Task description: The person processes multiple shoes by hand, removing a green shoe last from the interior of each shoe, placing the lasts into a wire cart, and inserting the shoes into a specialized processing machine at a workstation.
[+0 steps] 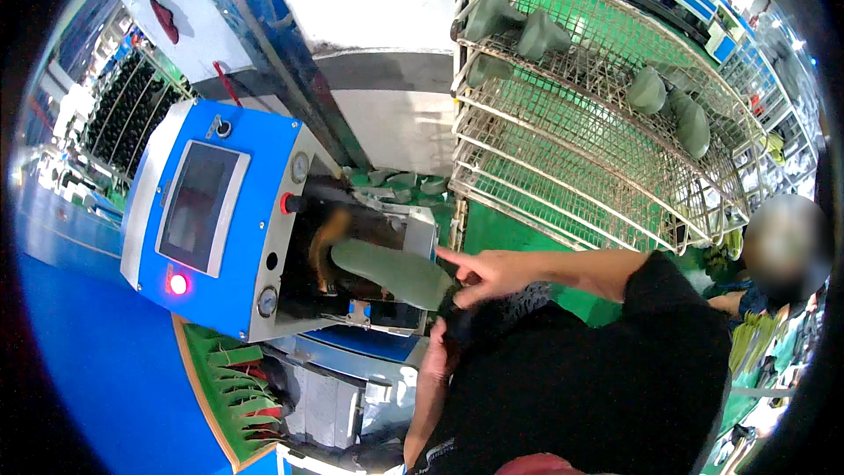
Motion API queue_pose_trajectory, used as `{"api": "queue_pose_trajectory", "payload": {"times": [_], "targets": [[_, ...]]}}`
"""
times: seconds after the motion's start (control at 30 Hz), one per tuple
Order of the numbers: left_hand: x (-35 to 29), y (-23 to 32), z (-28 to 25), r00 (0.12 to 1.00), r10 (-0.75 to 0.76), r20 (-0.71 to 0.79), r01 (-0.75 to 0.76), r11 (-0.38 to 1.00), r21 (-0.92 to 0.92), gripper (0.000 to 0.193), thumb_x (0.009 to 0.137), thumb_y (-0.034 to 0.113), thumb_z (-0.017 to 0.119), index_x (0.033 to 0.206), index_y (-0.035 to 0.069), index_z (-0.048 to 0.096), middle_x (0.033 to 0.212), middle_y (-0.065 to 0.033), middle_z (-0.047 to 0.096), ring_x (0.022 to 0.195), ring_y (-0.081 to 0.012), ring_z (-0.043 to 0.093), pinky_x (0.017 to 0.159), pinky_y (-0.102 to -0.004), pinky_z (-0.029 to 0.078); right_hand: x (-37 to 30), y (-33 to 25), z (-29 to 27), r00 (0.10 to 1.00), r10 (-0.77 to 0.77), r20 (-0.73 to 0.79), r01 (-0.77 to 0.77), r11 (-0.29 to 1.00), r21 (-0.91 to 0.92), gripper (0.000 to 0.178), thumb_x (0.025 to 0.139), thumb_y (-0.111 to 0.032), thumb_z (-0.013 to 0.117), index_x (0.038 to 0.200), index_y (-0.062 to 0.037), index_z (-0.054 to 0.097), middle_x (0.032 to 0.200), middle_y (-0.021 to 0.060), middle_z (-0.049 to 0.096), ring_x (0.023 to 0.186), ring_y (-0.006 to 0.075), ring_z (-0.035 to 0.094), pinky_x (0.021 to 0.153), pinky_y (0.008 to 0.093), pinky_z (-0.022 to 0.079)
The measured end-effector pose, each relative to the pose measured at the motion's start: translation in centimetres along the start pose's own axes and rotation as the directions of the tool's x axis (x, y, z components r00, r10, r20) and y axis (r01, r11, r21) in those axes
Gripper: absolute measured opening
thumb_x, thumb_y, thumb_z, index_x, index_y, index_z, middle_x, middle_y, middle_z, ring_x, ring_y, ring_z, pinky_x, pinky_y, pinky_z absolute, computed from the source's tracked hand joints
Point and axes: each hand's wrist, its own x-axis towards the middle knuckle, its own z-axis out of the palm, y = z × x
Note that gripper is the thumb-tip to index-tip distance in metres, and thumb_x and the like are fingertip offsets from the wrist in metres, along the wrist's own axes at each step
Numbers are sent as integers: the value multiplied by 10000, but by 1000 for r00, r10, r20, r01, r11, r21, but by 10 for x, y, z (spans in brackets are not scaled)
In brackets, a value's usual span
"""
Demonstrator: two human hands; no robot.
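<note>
At nine o'clock, a blue-faced machine [141,237] shows you a dark screen [202,208] and a glowing red button [178,284]. Between seven and eight o'clock, olive strips [235,356] fan across a green desk [200,391] edged in pale wood.

Just off centre toward seven, a long olive piece [396,273] lies across the machine's opening, its rounded end beside a brown curved part [327,246], its other end toward you; whether piece and part touch is unclear. It looks light, smooth and fairly soft, probably able to bend or crease but unlikely to break; the near end seems the best hold, with a broad, gentle pinch.

At six o'clock your left hand [438,352] comes up below that near end, mostly hidden, its grip impossible to tell. Toward four, your right hand [491,273] stretches out its index finger, the others bent beside the piece's near end; whether they clamp it cannot be told.

At two o'clock, a wire rack [563,88] carries olive moulded shapes [649,91]; just past three, a co-worker [752,303] appears behind your arm.
</note>
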Motion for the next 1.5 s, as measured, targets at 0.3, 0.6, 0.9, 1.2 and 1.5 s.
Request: {"api": "queue_pose_trajectory", "payload": {"times": [0.3, 0.6, 0.9, 1.2, 1.5], "targets": [[21, -18, -35, 922, 4, -387, 75, 979, 189, 525, 992, 366, 583, 1435, 98, 498, 1388, -94, 560, 1259, -273, 544, 1028, -461, 493, 97, 23, 76, 997, 28, -78, 59, 424, 904, 839, 826, -290, 812, 1530, -68, 414, 1329, 87, 610, 1208, 184, 545, 1060, 339, 417], [-11, -7, -26, 871, 180, -457, -182, 982, 42, 546, 889, 454, 691, 1239, 42, 611, 1155, -125, 683, 988, -287, 689, 792, -443, 593, -39, 137, -86, 938, 34, -346, 105, 921, 375, 899, 733, -365, 862, 1510, -145, 467, 1422, 124, 591, 1239, 199, 582, 1045, 338, 452], [41, 11, 50, 782, 286, -553, -332, 943, 18, 461, 821, 333, 789, 1150, 47, 638, 967, -43, 707, 766, -208, 679, 622, -323, 529, -45, 221, -211, 310, 384, -870, -559, 814, 160, 683, 886, -365, 687, 1469, -107, 445, 1253, 251, 638, 1094, 396, 646, 922, 486, 517], [32, 1, 42, 729, 447, -519, -386, 894, 228, 418, 850, 206, 778, 1192, 7, 642, 1081, -51, 669, 930, -176, 630, 816, -317, 498, 68, 307, -358, 493, 737, -463, -541, 676, 501, 697, 978, -544, 491, 1523, -132, 354, 1503, 150, 402, 1312, 352, 464, 926, 547, 524], [-87, -59, 3, 564, 452, -691, -692, 716, -96, 500, 916, 366, 648, 1227, -24, 620, 1115, -124, 712, 996, -244, 688, 887, -369, 540, 49, 267, -260, 513, 456, -728, -205, 888, 412, 787, 892, -412, 696, 1439, 88, 431, 1399, 232, 527, 1210, 334, 577, 984, 439, 495]]}}
